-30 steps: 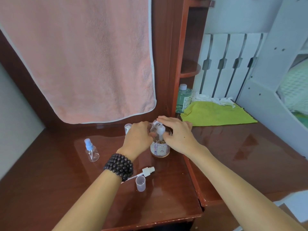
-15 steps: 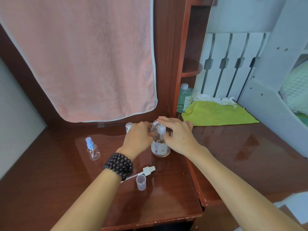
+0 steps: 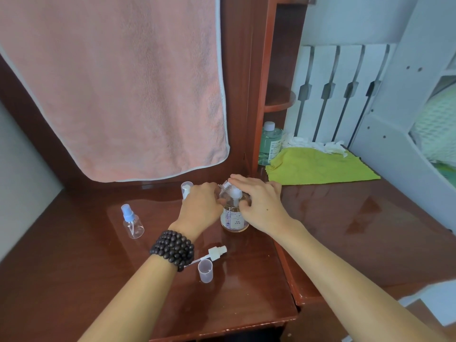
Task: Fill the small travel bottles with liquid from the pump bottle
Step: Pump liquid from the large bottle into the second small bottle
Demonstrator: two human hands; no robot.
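We see both hands at the clear pump bottle (image 3: 234,218), which stands upright on the dark red desk (image 3: 74,267). The left hand (image 3: 201,209), a dark bead bracelet (image 3: 172,250) on its wrist, curls its fingers against the bottle's upper part. The right hand (image 3: 259,206) lies over the pump head, thumb against the neck. A small spray bottle (image 3: 132,222) with a blue top stands to the left; a loose white sprayer (image 3: 214,253) and a clear cap (image 3: 205,270) lie nearer us. A pink towel (image 3: 111,82) hangs behind
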